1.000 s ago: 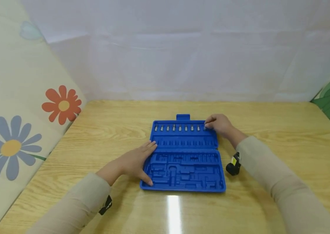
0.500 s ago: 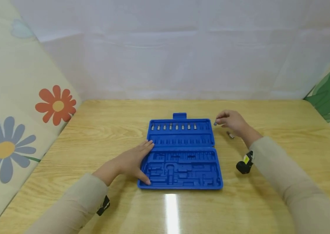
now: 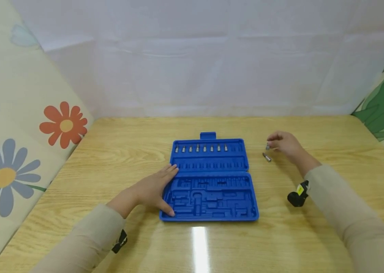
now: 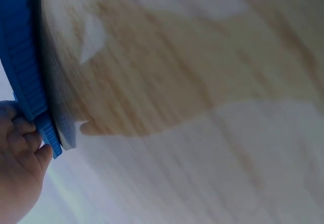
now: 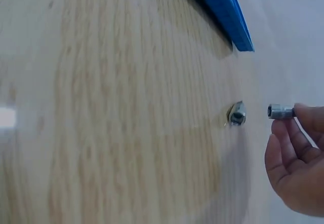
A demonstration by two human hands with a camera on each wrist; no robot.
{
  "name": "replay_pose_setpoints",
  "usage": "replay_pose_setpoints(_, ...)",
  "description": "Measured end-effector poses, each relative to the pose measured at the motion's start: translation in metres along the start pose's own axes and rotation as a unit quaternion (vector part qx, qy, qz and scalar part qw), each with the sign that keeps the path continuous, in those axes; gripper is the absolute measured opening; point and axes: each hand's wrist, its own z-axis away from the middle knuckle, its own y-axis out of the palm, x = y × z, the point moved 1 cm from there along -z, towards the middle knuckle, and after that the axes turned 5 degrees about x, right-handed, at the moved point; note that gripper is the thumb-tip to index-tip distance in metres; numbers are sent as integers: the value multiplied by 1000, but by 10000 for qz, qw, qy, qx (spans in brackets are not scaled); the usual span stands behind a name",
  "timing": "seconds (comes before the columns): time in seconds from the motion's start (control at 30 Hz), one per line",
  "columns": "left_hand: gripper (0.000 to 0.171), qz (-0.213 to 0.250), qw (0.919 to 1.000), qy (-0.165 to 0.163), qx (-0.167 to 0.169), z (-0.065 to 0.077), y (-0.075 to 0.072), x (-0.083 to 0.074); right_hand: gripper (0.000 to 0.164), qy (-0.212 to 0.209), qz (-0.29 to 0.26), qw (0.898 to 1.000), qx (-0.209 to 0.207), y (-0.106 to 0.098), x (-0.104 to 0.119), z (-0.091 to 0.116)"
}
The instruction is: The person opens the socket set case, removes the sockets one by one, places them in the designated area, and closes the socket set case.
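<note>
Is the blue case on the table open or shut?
Open. The blue case lies spread on the table, both halves showing their moulded insides; a row of metal bits sits in the far half.

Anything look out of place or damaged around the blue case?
One metal piece lies loose and slanted on the table, right of the blue case, while eight more pieces sit lined up in its far half. The right hand pinches another piece. No damage or spill shows.
</note>
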Motion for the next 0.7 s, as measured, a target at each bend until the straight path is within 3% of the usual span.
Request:
replay_pose_setpoints(0.27,124,-11,10000,-38,-15,-1,1,0,21,340,490,9982,40,-8,-16,3)
replay_pose_setpoints(0.4,124,-31,10000,-49,-25,-1,2,0,21,542,523,9971,138,-8,-18,1)
replay_pose_setpoints(0.7,124,-40,10000,-18,-27,-1,2,0,21,722,1293,9889,94,-6,-15,-1)
